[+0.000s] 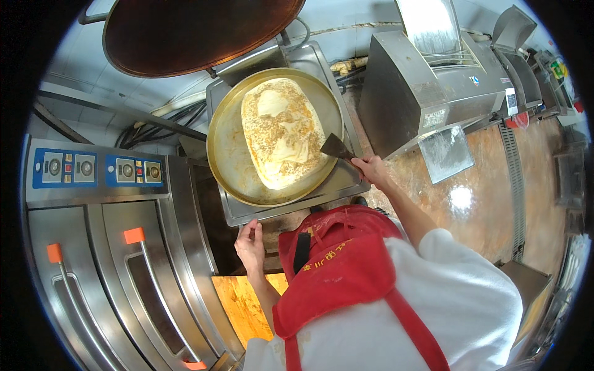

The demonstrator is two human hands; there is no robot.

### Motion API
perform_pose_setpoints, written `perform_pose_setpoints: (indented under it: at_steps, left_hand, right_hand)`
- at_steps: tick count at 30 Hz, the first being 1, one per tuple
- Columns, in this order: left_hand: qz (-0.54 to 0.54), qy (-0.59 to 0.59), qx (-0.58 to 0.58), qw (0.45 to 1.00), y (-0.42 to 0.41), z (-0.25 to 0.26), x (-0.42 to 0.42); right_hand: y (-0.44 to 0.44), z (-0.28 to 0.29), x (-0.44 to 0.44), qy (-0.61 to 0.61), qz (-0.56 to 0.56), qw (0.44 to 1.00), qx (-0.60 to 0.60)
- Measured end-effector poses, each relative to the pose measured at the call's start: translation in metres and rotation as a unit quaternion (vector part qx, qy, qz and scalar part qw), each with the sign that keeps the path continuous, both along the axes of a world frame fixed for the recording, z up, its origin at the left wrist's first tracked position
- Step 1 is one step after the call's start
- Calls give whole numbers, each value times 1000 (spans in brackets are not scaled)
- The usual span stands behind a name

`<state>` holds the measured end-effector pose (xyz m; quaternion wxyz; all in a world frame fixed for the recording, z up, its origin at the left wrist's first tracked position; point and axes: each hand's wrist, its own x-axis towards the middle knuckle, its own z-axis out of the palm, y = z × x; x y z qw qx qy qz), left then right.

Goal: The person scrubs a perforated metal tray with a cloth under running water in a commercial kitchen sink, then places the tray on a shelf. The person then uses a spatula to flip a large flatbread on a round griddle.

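Note:
A thick oval flatbread (283, 132), pale with browned and seeded patches, lies in a large round griddle pan (227, 153), nearer its right side. My right hand (371, 170) grips the handle of a dark broad-bladed scraper (338, 147). The blade reaches over the pan's right rim, its tip at the bread's right edge; whether they touch I cannot tell. By the front edge of the metal griddle stand (297, 204) is my left hand (250, 243), fingers bent and thumb near them, with nothing visible in it.
The round griddle lid (195, 32) is raised behind the pan. A steel deck oven (134, 250) with control knobs and orange-ended handles stands at left. A steel machine (417, 92) with a lowered tray (446, 155) stands at right. A wooden board (241, 306) lies by my left forearm.

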<state>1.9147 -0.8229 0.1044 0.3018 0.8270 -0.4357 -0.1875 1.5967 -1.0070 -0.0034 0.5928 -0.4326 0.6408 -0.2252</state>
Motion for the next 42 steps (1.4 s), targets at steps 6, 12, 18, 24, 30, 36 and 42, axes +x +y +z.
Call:
perform_pose_setpoints:
  at_steps: [6,12,18,24,30,36,42]
  left_hand:
    - [-8,6,9,1000,-5,3,1]
    - [-7,2,6,1000,-6,5,0]
    - [-13,4,-7,1000,-7,2,1]
    - [-7,14,5,1000,-11,-2,0]
    - [-5,16,6,1000,-15,-3,0]
    - [-20,1,-2,1000,-18,-10,4]
    - [-32,-2,-11,999,-20,-13,6]
  right_hand:
    - [7,-12,12,-20,28,999,-20]
    - [6,-17,17,-26,38,999,-9]
    - [6,-24,16,-23,42,999,-12]
    - [5,-25,15,-16,51,999,-7]
    - [2,-25,14,-4,62,998,4]
    - [-1,-16,15,0,65,998,14]
    - [-3,-18,14,3,71,997,6]
